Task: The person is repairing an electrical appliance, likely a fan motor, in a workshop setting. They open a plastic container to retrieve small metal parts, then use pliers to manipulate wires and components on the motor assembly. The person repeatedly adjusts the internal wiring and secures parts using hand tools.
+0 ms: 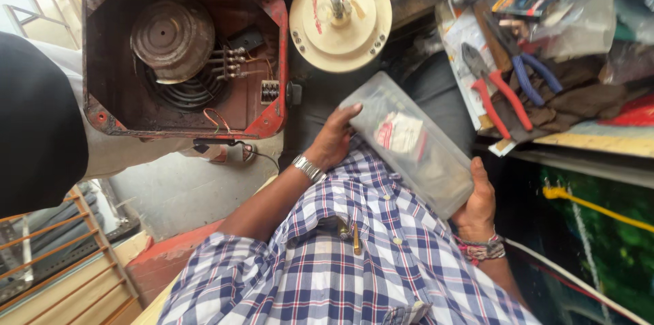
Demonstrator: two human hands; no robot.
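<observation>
Head view: both hands' grip spans the clear plastic box.

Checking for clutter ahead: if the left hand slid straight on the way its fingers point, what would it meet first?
The left hand points up-right along the clear plastic box. Beyond that, likely the cream round motor disc, though depth is unclear.
</observation>
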